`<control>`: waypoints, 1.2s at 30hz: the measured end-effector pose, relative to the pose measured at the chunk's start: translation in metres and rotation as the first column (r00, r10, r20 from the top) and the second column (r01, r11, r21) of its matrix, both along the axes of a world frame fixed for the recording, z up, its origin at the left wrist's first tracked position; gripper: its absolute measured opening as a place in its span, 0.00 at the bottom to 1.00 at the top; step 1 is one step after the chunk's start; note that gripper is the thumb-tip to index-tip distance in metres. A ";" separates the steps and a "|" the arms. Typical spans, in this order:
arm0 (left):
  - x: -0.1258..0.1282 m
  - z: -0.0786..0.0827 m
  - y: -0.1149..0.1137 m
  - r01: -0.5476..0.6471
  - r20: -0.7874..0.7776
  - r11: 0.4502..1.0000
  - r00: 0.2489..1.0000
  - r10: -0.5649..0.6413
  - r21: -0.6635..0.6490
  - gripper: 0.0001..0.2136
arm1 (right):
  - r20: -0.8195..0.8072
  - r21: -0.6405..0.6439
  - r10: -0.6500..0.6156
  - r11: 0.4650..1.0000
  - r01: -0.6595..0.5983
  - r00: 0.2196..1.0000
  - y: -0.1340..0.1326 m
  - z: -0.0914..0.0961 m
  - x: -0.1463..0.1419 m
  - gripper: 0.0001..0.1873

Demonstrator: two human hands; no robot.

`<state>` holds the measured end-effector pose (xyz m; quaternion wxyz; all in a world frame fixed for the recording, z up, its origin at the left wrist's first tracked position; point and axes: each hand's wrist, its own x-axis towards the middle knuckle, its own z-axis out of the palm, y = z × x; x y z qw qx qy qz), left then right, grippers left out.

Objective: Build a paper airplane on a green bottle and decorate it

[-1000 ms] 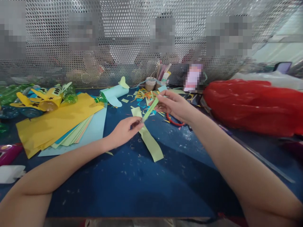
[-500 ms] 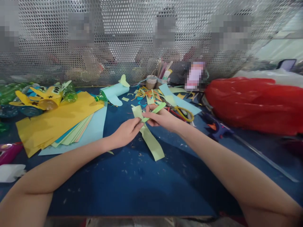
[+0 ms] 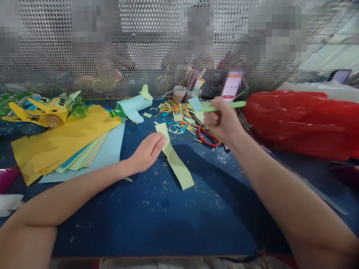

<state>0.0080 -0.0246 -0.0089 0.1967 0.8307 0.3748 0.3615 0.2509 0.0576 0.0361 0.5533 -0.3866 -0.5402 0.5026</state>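
Observation:
A long pale green paper strip slants across the blue table, slightly curled. My left hand pinches its upper part, fingers closed on the left edge. My right hand is raised farther back on the right, fingers curled round a slim, bright green, stick-like strip that sticks out on both sides; its exact kind is unclear. Below that hand lie scissors with red handles. A light blue paper piece is partly hidden behind the right hand.
Coloured paper scraps are heaped at the back. Yellow paper sheets and a green bottle wrapped in blue paper lie left. A red plastic bag fills the right. Cups of sticks and a phone stand against the perforated metal panel.
My right hand has moved away from the paper strip, right and back, carrying the bright green strip. My left hand still pinches the pale green paper, nearly unmoved.

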 end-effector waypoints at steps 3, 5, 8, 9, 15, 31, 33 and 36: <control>-0.002 -0.006 0.004 0.093 -0.180 0.967 0.982 -0.050 0.239 0.15 | 0.070 -0.145 0.175 0.976 -0.163 0.982 -0.007 -0.021 -0.021 0.16; -0.005 -0.010 0.004 0.182 -0.279 0.942 0.955 -0.101 0.284 0.13 | 0.039 -0.188 0.267 0.948 -0.255 0.963 -0.013 -0.035 -0.033 0.14; -0.008 -0.016 0.002 0.221 -0.355 0.939 0.927 -0.119 0.263 0.12 | 0.012 -0.193 0.284 0.941 -0.277 0.959 -0.018 -0.053 -0.040 0.15; -0.008 -0.018 0.001 0.212 -0.363 0.946 0.925 -0.113 0.244 0.12 | 0.018 -0.189 0.254 0.951 -0.246 0.967 -0.019 -0.057 -0.040 0.16; -0.008 -0.023 0.006 0.152 -0.408 0.986 0.906 -0.114 0.063 0.13 | 0.182 -0.036 0.188 0.982 -0.185 0.965 -0.028 -0.068 -0.039 0.17; -0.007 -0.019 0.011 0.128 -0.392 0.985 0.905 -0.164 -0.116 0.13 | 0.444 0.040 0.177 0.975 -0.217 0.879 -0.028 -0.073 -0.044 0.18; -0.007 -0.019 0.011 0.127 -0.394 0.985 0.904 -0.165 -0.120 0.13 | 0.469 0.045 0.172 0.975 -0.218 0.866 -0.028 -0.073 -0.044 0.18; -0.008 -0.019 0.011 0.128 -0.401 0.984 0.900 -0.169 -0.126 0.13 | 0.502 0.071 0.153 0.973 -0.217 0.851 -0.029 -0.073 -0.045 0.17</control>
